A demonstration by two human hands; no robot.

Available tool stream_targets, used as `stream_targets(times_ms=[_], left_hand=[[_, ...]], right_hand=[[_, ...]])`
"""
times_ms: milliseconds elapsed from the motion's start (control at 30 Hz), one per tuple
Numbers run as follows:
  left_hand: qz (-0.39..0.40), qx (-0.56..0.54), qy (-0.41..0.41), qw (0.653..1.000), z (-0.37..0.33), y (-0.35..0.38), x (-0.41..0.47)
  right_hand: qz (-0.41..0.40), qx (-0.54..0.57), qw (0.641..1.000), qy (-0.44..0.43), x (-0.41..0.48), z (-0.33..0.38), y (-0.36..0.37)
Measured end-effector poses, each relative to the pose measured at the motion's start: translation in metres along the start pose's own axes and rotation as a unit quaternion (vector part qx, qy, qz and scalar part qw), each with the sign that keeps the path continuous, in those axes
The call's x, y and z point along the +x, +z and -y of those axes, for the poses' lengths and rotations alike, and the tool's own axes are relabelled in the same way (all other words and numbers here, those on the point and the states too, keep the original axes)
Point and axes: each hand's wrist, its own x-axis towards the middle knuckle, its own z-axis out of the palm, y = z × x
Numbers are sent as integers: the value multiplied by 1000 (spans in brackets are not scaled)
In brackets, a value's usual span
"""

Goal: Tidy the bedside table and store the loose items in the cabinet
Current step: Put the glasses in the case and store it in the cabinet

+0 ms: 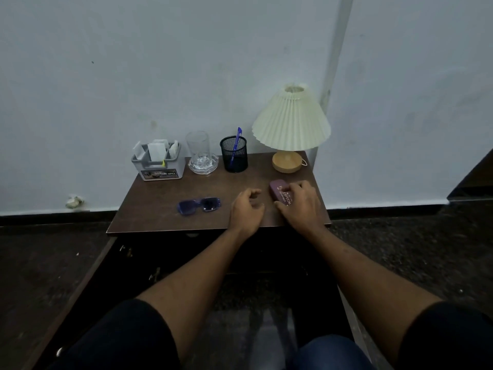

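A maroon glasses case (278, 190) lies on the right side of the brown bedside table (165, 193). My right hand (302, 201) grips it, fingers curled over its near end. My left hand (246, 208) hovers just left of the case, fingers loosely curled and holding nothing. Blue sunglasses (198, 205) lie folded open on the table, left of my left hand. Under the tabletop the cabinet (186, 252) stands with its doors swung out; its inside is dark.
Along the table's back edge stand a grey organiser box (160, 166) with white items, a glass tumbler in a glass ashtray (201, 158), a black mesh cup (234, 157) with a blue pen, and a pleated lamp (290, 121). The open left door (88, 276) reaches toward me.
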Motion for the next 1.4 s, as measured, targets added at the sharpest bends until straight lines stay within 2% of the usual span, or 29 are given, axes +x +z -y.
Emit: stream_targets(times_ms=[167, 333, 533, 667, 800, 1067, 1400], left_hand=[[13, -27, -19, 999, 3, 7, 8], [6, -36, -27, 999, 13, 5, 7], [8, -23, -8, 1000, 26, -17, 5], [63, -3, 25, 998, 39, -36, 2], [39, -4, 37, 999, 52, -45, -1], [27, -34, 44, 998, 67, -53, -1], [32, -17, 83, 996, 66, -53, 2]], right_hand=[[32, -38, 999, 17, 7, 2, 2], [62, -26, 998, 6, 11, 1, 9], [169, 30, 976, -131, 10, 4, 7], [192, 10, 960, -205, 7, 14, 9], [207, 0, 947, -247, 5, 22, 12], [173, -25, 939, -295, 1, 27, 20], [60, -99, 917, -383, -14, 15, 40]])
